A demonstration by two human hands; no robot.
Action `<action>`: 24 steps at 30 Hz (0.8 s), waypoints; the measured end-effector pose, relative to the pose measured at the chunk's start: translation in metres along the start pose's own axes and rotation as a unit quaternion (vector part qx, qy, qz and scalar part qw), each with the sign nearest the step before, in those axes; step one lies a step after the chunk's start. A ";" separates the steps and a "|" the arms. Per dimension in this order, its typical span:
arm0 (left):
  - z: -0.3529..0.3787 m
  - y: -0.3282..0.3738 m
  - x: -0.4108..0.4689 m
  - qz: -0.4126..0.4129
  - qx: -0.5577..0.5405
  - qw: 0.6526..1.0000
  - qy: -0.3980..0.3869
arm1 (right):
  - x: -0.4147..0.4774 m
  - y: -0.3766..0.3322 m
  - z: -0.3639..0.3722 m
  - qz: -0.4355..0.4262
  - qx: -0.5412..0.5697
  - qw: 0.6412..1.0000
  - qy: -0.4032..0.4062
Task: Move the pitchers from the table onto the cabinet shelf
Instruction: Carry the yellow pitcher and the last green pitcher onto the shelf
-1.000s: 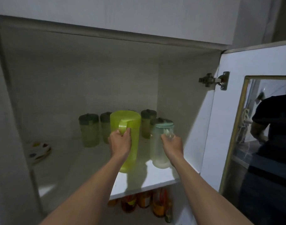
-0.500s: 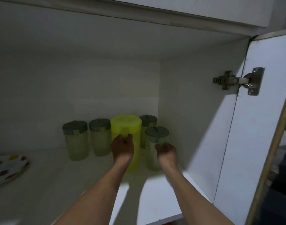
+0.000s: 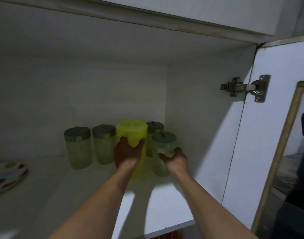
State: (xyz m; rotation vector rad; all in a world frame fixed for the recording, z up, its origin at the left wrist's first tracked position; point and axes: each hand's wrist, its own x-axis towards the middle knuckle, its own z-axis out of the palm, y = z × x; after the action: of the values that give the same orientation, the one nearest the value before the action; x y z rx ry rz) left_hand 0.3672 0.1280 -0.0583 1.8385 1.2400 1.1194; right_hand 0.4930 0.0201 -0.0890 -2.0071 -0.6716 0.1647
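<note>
- The view is looking into an open white cabinet; its shelf is lying dim toward the back, and the door is standing open at the right on a metal hinge.
- Five pitchers are standing upright on the shelf near the back right corner: three clear ones with grey lids along the rear, namely the far-left pitcher, the second pitcher and the rear-right pitcher, then the yellow pitcher and the front clear pitcher just ahead of them.
- The left hand is pressing against the near wall of the yellow pitcher, with thumb and fingers spread around it; the base appears to be resting on the shelf.
- The right hand is cupping the near side of the front clear pitcher, fingers loosely curled on it rather than clenched; whether it is gripping the handle cannot be told.
- A spotted plate is lying at the left edge of the shelf, well apart from the group.
- Judgement: these two pitchers are looking placed, with only release and withdrawal of both hands outstanding.
- The bench is not showing, so whether further pitchers are waiting there cannot be told.
- Risk noted: the group is standing tightly packed, so a careless withdrawal could be knocking a neighbour.
</note>
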 end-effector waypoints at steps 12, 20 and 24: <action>-0.092 0.027 -0.079 0.200 0.109 0.971 0.070 | -0.112 -0.046 -0.069 -0.058 -0.144 0.987 0.045; -0.169 0.057 -0.146 0.372 0.087 0.924 -0.018 | -0.241 -0.083 -0.157 -0.122 -0.266 0.955 0.051; -0.184 0.100 -0.177 0.423 0.028 0.904 -0.057 | -0.288 -0.098 -0.219 -0.130 -0.320 0.933 0.099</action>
State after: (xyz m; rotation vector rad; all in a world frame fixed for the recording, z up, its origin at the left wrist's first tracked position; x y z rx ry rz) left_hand 0.2065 -0.0632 0.0541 2.5321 0.3636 1.3720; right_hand 0.2964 -0.2619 0.0608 -2.4725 -0.9314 -0.4697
